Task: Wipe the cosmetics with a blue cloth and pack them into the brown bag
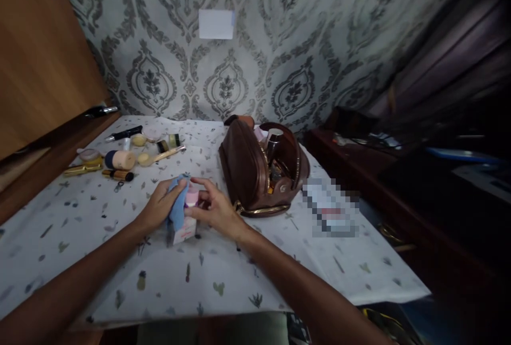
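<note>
My left hand [162,204] is closed on a blue cloth [178,207], which lies against the side of a small pink-and-purple capped container [192,197]. From the other side, the fingers of my right hand [217,207] are curled around that same container. Below the cloth a white box or package with pink print [185,232] shows; whether it is joined to the container I cannot tell. Just right of my hands stands a brown leather bag [247,169], unzipped, with a silver-capped bottle [273,140] and other small items inside.
Several cosmetics, including a beige bottle with a dark cap [120,159] and a makeup brush [170,152], lie at the left on the patterned tablecloth [223,265]. A wooden cabinet [43,57] borders the left, and dark red furniture [359,174] the right. A pixelated object [331,209] lies beside the bag.
</note>
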Action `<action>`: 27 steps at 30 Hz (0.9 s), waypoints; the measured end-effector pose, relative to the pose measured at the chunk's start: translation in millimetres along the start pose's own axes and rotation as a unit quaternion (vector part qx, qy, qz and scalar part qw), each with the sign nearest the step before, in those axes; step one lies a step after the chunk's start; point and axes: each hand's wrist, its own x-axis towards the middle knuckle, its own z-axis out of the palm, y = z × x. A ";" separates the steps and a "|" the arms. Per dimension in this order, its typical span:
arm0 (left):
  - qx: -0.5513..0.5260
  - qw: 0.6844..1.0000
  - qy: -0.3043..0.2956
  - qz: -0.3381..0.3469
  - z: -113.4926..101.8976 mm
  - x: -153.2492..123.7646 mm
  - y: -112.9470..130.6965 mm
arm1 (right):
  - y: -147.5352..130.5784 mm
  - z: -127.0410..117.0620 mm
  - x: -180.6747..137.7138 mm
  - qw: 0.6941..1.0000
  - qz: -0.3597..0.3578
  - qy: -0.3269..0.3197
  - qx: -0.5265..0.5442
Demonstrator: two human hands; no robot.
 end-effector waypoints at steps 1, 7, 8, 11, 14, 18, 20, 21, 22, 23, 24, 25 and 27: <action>-0.018 1.000 0.013 -0.011 2.8 -1.4 2.6 | -5.0 -3.6 -5.4 0.999 -0.014 -0.012 -0.033; 0.001 0.999 -0.033 0.001 19.5 -5.0 31.6 | -47.8 -44.2 -62.6 0.990 -0.062 0.027 -0.122; 0.023 0.996 -0.078 0.021 23.4 -5.1 38.8 | -57.5 -53.8 -74.2 0.990 -0.051 0.056 -0.120; 0.081 0.963 -0.241 0.092 42.9 -4.3 63.6 | -87.9 -84.7 -102.9 0.970 -0.078 0.192 -0.124; 0.187 0.910 -0.362 0.078 73.3 -0.3 88.6 | -110.7 -113.1 -113.5 0.898 -0.138 0.383 -0.167; 0.360 0.845 -0.394 0.034 110.3 9.1 106.1 | -119.5 -136.8 -102.3 0.829 -0.207 0.474 -0.213; 0.407 0.824 -0.392 0.050 119.4 13.3 105.1 | -116.3 -141.8 -93.4 0.814 -0.237 0.467 -0.252; 0.417 0.816 -0.395 0.063 121.5 14.7 102.6 | -113.5 -143.2 -89.6 0.808 -0.248 0.459 -0.272; 0.421 0.811 -0.400 0.078 122.3 15.6 99.0 | -110.3 -144.2 -86.7 0.806 -0.254 0.448 -0.291; 0.419 0.808 -0.403 0.093 122.2 16.0 94.5 | -107.0 -145.1 -84.6 0.810 -0.250 0.432 -0.308; 0.415 0.807 -0.404 0.110 121.6 15.9 89.2 | -103.8 -146.0 -83.5 0.817 -0.241 0.415 -0.320; 0.410 0.807 -0.405 0.127 120.8 15.2 83.5 | -101.0 -147.3 -83.1 0.825 -0.230 0.397 -0.330; 0.400 0.805 -0.403 0.169 119.2 12.6 72.0 | -97.2 -150.7 -83.9 0.836 -0.210 0.369 -0.346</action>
